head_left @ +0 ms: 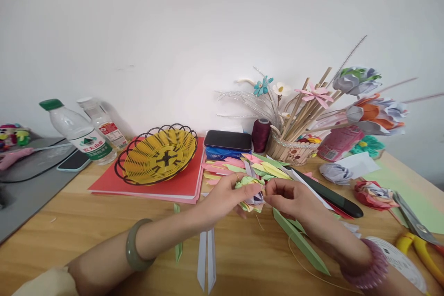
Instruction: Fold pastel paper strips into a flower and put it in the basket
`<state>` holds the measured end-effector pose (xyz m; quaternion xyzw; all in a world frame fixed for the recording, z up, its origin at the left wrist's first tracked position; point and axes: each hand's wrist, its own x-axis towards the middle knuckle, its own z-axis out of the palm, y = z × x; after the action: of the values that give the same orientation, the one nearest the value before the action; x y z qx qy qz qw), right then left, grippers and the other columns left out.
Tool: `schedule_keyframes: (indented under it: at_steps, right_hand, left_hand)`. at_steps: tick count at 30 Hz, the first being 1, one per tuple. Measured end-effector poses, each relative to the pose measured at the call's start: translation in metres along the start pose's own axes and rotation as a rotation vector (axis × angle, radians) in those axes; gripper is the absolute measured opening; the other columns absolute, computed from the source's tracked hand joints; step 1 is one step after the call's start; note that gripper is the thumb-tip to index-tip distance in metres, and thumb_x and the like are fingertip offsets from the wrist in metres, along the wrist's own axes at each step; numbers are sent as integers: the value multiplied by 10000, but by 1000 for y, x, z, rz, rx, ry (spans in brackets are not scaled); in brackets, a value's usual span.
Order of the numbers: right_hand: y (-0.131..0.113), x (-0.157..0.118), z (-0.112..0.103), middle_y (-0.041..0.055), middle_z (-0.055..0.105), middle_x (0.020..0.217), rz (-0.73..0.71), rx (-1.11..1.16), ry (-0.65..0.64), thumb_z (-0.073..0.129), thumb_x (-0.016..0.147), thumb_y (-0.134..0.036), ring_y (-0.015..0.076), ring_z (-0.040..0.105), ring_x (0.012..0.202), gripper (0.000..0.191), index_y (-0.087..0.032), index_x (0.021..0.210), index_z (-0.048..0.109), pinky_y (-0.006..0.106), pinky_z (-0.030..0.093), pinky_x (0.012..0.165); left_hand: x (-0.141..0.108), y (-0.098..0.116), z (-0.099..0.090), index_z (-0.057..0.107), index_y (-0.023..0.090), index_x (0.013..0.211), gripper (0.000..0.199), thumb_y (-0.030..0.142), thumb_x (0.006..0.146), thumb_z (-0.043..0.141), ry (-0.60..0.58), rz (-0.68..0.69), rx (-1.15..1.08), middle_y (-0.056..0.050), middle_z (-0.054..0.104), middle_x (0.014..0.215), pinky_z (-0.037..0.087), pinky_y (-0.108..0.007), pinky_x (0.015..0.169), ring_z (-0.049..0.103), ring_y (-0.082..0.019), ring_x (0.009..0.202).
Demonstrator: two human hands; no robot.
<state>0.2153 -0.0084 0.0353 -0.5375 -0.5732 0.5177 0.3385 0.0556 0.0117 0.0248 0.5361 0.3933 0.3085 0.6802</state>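
Note:
My left hand (225, 194) is wrapped round a ball-shaped folded paper flower (255, 200) in green, yellow, pink and pale purple. Its thumb presses on the flower's top. Close against the flower's right side, my right hand (289, 196) has its thumb and fingertips pinched together; what lies between them is too small to tell. A thin yellowish cord (290, 247) curves over the table below the right wrist. Folded strips of green paper (301, 240) and pale purple paper (207, 261) lie below the hands. Just behind them is a pile of coloured paper strips (270, 169).
A yellow woven basket (157, 156) rests on red paper (111, 180) at left, beside bottles (81, 134). Behind stand a phone on a blue pack (228, 143), maroon thread (261, 135) and a holder of sticks (291, 150). Yellow-handled scissors (416, 240) lie at right.

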Motion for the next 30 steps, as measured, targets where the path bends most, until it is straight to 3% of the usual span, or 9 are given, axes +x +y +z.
schedule_keyframes:
  at_steps: [5,11,17,23,30]
  right_hand:
    - [2,-2,-3,-63,361,511,21,89,3,499,707,-252,62,245,447,135,-174,598,486,213,174,411]
    - [0,-4,-2,17,642,720,-81,-179,114,530,735,-358,150,543,642,223,-170,750,649,247,395,559]
    - [6,-2,-1,25,681,814,-148,-273,76,516,770,-381,188,607,740,285,-184,923,654,281,459,637]
    - [6,-1,-2,15,688,867,-135,-310,48,498,791,-320,193,618,812,228,-206,895,665,294,451,729]
    - [8,-1,0,3,646,702,-151,-353,75,483,767,-304,157,569,651,191,-194,734,636,254,418,585]
  left_hand:
    - [0,0,-1,554,146,865,398,487,665,597,12,-35,-27,-38,573,781,432,-187,452,537,-126,679]
    - [1,-1,-1,552,149,878,409,496,666,590,41,-38,-37,-39,573,793,433,-198,455,549,-140,701]
    - [2,-3,-1,545,152,942,446,498,664,589,75,-8,23,-60,568,877,449,-209,460,548,-158,743]
    - [2,-5,-2,542,155,980,463,506,679,568,62,19,92,-73,571,927,456,-208,461,552,-178,788]
    - [2,-4,-1,546,157,978,463,501,671,581,47,-19,64,-67,579,931,437,-208,466,575,-164,745]
